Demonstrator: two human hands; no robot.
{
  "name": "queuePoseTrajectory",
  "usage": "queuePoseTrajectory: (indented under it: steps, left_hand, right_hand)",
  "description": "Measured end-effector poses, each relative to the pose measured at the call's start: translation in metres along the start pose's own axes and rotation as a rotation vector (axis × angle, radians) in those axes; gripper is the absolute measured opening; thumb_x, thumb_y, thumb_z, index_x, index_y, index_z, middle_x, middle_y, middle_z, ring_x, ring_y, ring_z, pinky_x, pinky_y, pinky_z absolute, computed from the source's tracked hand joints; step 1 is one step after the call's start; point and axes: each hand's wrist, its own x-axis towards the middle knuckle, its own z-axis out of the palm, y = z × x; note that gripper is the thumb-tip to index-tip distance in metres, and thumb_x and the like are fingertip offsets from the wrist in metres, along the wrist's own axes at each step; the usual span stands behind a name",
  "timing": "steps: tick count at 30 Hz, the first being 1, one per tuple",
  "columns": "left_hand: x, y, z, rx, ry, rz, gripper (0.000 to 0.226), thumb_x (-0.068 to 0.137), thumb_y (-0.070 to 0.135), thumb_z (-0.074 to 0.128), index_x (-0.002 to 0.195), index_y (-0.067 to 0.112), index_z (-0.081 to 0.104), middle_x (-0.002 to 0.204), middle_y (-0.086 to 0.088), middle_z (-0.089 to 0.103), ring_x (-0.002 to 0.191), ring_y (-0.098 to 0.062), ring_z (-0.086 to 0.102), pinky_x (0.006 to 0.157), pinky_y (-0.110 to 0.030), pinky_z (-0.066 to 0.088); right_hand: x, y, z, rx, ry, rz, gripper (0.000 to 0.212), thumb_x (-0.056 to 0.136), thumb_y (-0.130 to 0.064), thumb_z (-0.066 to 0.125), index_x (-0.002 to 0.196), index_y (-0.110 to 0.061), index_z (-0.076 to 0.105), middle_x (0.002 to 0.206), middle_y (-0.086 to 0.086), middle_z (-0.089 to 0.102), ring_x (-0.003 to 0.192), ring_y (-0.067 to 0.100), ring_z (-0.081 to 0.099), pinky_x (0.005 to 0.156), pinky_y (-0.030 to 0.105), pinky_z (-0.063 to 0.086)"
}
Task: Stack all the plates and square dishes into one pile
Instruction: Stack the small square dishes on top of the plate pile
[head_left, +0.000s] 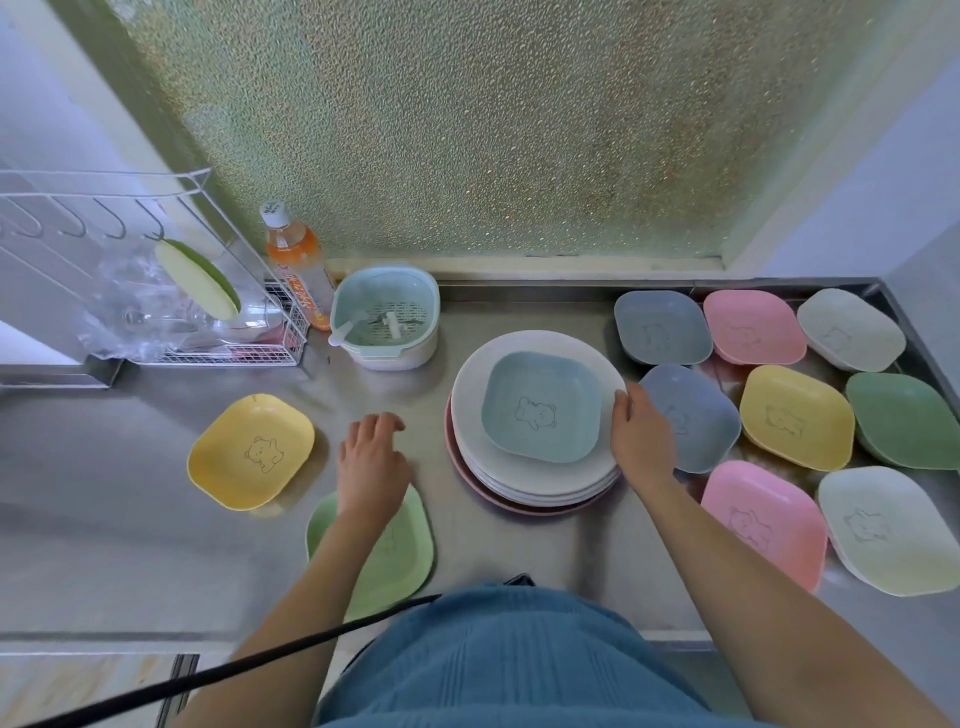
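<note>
A pile of round plates, white ones over a pink one, stands mid-counter with a teal square dish on top. My right hand touches the right rim of the top white plate, fingers loosely bent. My left hand hovers with relaxed fingers and holds nothing, above a green square dish. A yellow square dish lies to the left. Several square dishes lie at the right, among them a blue-grey dish, a pink dish and a yellow dish.
A mint colander basket and an orange bottle stand at the back. A white wire rack sits at back left. A black cable crosses in front of my body. The steel counter ends at a raised right edge.
</note>
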Motion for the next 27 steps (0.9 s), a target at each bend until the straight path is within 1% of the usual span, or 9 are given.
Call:
queuePoseTrajectory:
  steps: [2, 4, 6, 11, 14, 18, 20, 23, 27]
  left_hand:
    - [0.003, -0.019, -0.004, 0.049, -0.218, -0.122, 0.036, 0.079, 0.007, 0.051, 0.113, 0.015, 0.055, 0.122, -0.008, 0.054, 0.118, -0.032, 0.042, 0.096, -0.04, 0.033]
    - [0.003, -0.034, -0.007, 0.145, -0.448, -0.137, 0.038, 0.081, 0.013, 0.05, 0.119, 0.018, 0.054, 0.126, -0.008, 0.05, 0.121, -0.031, 0.039, 0.099, -0.04, 0.035]
    - [0.001, -0.04, -0.006, 0.19, -0.529, -0.107, 0.038, 0.083, 0.017, 0.052, 0.121, 0.019, 0.054, 0.126, -0.008, 0.05, 0.121, -0.03, 0.041, 0.099, -0.039, 0.038]
    - [0.003, -0.034, -0.007, 0.015, -0.379, -0.119, 0.014, 0.087, 0.017, 0.057, 0.098, 0.013, 0.065, 0.11, -0.009, 0.065, 0.101, -0.029, 0.058, 0.08, -0.033, 0.048]
    - [0.007, -0.034, -0.013, -0.018, -0.281, -0.132, 0.012, 0.09, 0.018, 0.053, 0.096, 0.014, 0.063, 0.107, -0.007, 0.064, 0.095, -0.029, 0.059, 0.073, -0.032, 0.044]
    - [0.02, -0.025, -0.025, -0.147, -0.107, -0.184, 0.011, 0.091, 0.019, 0.054, 0.095, 0.011, 0.061, 0.101, -0.011, 0.064, 0.08, -0.027, 0.055, 0.069, -0.032, 0.042]
    - [0.026, -0.018, -0.031, -0.185, -0.045, -0.176, 0.011, 0.091, 0.018, 0.054, 0.094, 0.011, 0.062, 0.1, -0.011, 0.063, 0.079, -0.026, 0.054, 0.069, -0.031, 0.039]
    - [0.032, -0.004, -0.039, -0.182, 0.031, -0.131, 0.013, 0.092, 0.017, 0.052, 0.096, 0.01, 0.062, 0.101, -0.013, 0.061, 0.084, -0.033, 0.057, 0.07, -0.033, 0.04]
    - [0.038, 0.013, -0.054, -0.225, 0.225, -0.162, 0.018, 0.093, 0.012, 0.049, 0.104, 0.004, 0.062, 0.103, -0.02, 0.058, 0.089, -0.039, 0.056, 0.071, -0.035, 0.039]
  right_hand:
    - [-0.001, -0.001, 0.0, 0.005, 0.001, 0.0, 0.035, 0.1, -0.036, 0.029, 0.121, -0.018, 0.051, 0.11, 0.014, 0.062, 0.1, 0.034, 0.057, 0.086, 0.045, 0.045]
    - [-0.002, -0.002, -0.001, 0.006, 0.005, -0.011, 0.035, 0.101, -0.036, 0.029, 0.121, -0.018, 0.051, 0.11, 0.014, 0.062, 0.099, 0.033, 0.057, 0.086, 0.044, 0.045]
    - [-0.002, -0.002, -0.001, -0.003, 0.011, -0.021, 0.036, 0.101, -0.036, 0.028, 0.123, -0.018, 0.051, 0.111, 0.014, 0.062, 0.1, 0.033, 0.057, 0.086, 0.044, 0.045]
    - [-0.003, -0.003, -0.003, -0.007, 0.001, -0.03, 0.037, 0.101, -0.035, 0.028, 0.124, -0.017, 0.051, 0.113, 0.014, 0.062, 0.102, 0.033, 0.057, 0.087, 0.043, 0.045]
    - [-0.003, -0.004, -0.004, -0.011, -0.008, -0.027, 0.038, 0.101, -0.035, 0.028, 0.126, -0.017, 0.05, 0.115, 0.013, 0.062, 0.104, 0.033, 0.057, 0.089, 0.044, 0.044]
    - [-0.004, -0.005, -0.004, -0.018, -0.007, -0.012, 0.038, 0.101, -0.036, 0.028, 0.126, -0.018, 0.05, 0.115, 0.013, 0.062, 0.103, 0.033, 0.057, 0.089, 0.044, 0.045]
    - [-0.004, -0.006, -0.004, -0.025, -0.006, -0.011, 0.038, 0.101, -0.036, 0.028, 0.126, -0.018, 0.049, 0.116, 0.012, 0.062, 0.104, 0.031, 0.057, 0.09, 0.043, 0.045]
    - [-0.005, -0.007, -0.005, -0.023, -0.011, -0.005, 0.038, 0.101, -0.036, 0.028, 0.127, -0.018, 0.049, 0.117, 0.012, 0.061, 0.105, 0.03, 0.057, 0.091, 0.042, 0.044]
    - [-0.006, -0.006, -0.005, -0.012, -0.014, -0.004, 0.037, 0.101, -0.035, 0.028, 0.126, -0.018, 0.049, 0.116, 0.013, 0.061, 0.104, 0.032, 0.057, 0.091, 0.044, 0.044]
